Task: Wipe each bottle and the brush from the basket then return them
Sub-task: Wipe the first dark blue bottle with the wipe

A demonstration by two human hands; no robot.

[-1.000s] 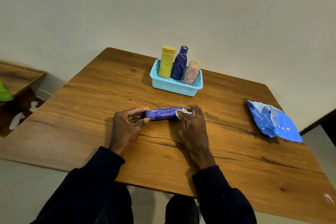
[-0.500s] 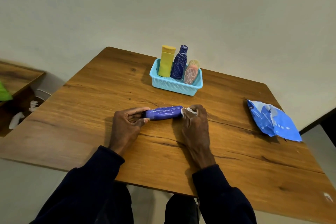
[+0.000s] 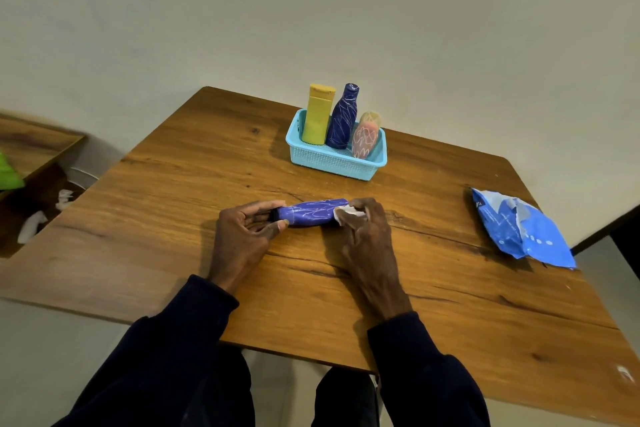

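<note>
Shifted slightly leftward since the previous frame, the white wipe [image 3: 348, 214] rubs the right end of the purple bottle [image 3: 311, 213], which lies flat on the table [image 3: 450, 288], nearer than the basket [image 3: 332, 163]. The right hand [image 3: 363, 243] pinches the wipe. The left hand [image 3: 242, 239] grips the cap end, likely to prevent rolling.

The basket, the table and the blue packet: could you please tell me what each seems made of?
The basket looks like moulded plastic, light blue, matte, with fine perforated walls. The table seems wood or wood-look veneer, satin: grain, knots and dark cracks show. The blue packet appears thin glossy plastic film, crumpled.
</note>
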